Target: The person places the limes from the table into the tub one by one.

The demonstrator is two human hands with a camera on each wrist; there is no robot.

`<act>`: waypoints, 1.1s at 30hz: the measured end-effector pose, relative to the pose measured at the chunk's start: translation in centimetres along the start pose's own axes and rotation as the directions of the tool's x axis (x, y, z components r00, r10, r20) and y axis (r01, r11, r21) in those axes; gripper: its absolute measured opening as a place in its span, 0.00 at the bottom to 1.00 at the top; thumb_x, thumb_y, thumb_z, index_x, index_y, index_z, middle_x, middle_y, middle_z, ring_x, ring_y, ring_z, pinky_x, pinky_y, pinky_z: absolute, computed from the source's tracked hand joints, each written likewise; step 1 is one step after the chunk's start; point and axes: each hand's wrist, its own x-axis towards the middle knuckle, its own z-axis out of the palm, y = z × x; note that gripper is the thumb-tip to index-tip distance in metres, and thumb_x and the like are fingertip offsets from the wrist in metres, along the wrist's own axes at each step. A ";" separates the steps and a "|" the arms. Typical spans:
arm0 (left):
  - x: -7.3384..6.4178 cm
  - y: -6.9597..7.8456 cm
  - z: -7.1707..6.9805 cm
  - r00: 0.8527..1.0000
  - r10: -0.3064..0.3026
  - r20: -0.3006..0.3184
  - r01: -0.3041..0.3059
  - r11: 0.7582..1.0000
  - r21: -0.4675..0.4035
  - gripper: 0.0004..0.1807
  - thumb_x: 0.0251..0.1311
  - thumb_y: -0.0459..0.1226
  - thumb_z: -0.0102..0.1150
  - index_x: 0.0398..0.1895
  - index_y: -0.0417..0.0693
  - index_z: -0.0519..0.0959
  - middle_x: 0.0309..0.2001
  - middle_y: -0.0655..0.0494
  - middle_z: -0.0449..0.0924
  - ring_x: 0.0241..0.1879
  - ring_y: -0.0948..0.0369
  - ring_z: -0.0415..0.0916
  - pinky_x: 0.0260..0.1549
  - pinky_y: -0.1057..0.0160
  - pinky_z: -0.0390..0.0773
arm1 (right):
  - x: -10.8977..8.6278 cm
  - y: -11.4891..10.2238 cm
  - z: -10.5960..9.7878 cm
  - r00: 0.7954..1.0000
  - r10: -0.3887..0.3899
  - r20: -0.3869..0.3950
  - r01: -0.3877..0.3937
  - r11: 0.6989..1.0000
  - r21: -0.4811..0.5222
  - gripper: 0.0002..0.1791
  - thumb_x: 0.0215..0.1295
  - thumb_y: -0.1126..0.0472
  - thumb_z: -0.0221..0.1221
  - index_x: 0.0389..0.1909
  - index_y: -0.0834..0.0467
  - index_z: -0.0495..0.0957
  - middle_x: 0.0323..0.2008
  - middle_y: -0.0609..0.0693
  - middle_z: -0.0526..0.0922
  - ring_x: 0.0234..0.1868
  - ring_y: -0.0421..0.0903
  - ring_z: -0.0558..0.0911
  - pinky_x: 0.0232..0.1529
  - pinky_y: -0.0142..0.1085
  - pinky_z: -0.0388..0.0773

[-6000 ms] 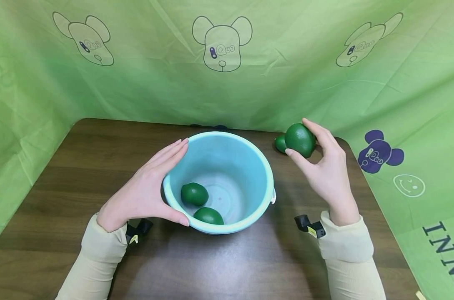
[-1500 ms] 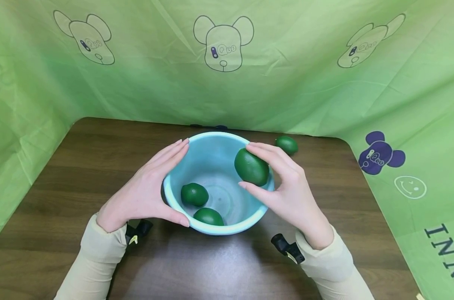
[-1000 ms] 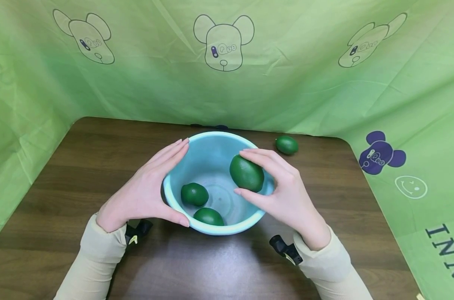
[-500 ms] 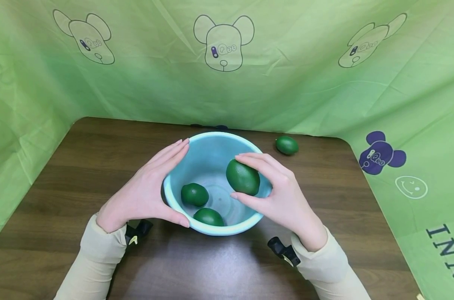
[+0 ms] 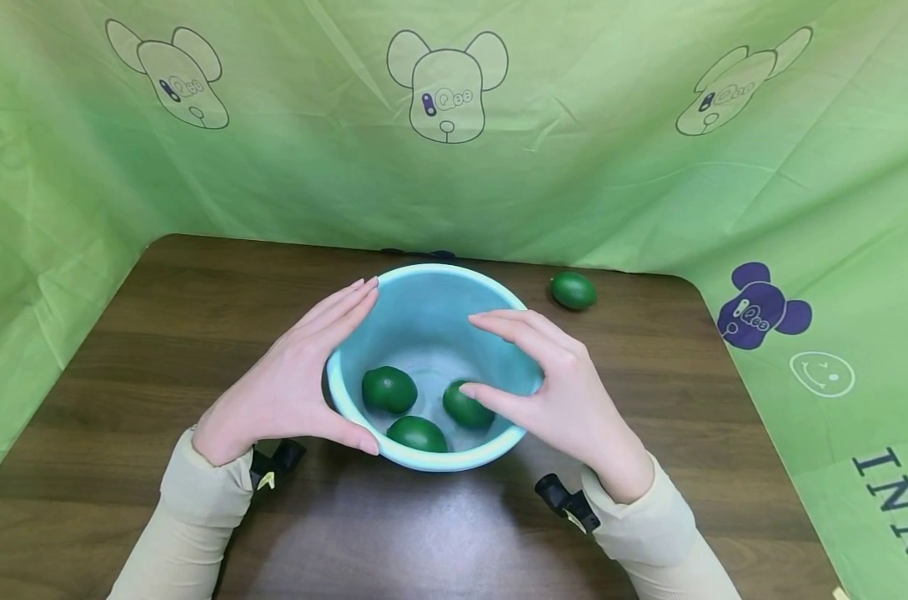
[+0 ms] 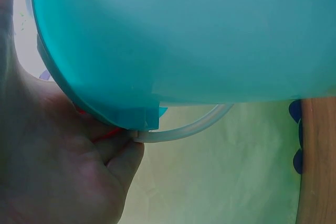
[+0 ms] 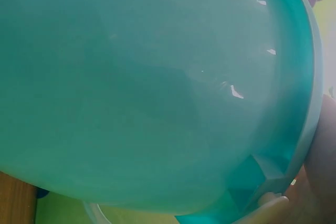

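fingers parted around nothing, the right hand hangs over the bucket, which holds three green fruits, while the left hand rests, spread, along the rim, presumably to keep it steady.

Bucket smooth plast., semi-gloss; tbl wood-grain w/ sheen.

We are finding a way in over the far rim of the bucket, between our left hand, which is covering its left rim, and our right hand, which is overhanging its right side. Three green fruits are obstructing its floor; beyond its far right, another green fruit is standing in the way.
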 end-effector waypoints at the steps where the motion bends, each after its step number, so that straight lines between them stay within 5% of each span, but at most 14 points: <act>1: 0.0 0.0 0.0 1.000 0.001 0.000 -0.001 1.000 0.001 0.81 0.23 0.68 0.83 0.82 0.49 0.50 0.81 0.58 0.44 0.79 0.58 0.41 0.70 0.44 0.57 | 0.0 0.0 0.0 1.000 -0.001 0.000 0.001 1.000 -0.001 0.36 0.47 0.62 0.79 0.61 0.56 0.81 0.56 0.47 0.82 0.58 0.47 0.79 0.60 0.38 0.73; 33: 0.0 0.0 0.0 1.000 0.003 -0.002 -0.003 1.000 -0.004 0.80 0.23 0.68 0.83 0.82 0.49 0.50 0.81 0.59 0.45 0.79 0.58 0.42 0.70 0.46 0.57 | 0.2 0.0 0.0 1.000 -0.025 -0.014 0.025 1.000 -0.006 0.32 0.52 0.60 0.77 0.61 0.57 0.81 0.60 0.51 0.81 0.62 0.50 0.78 0.65 0.42 0.70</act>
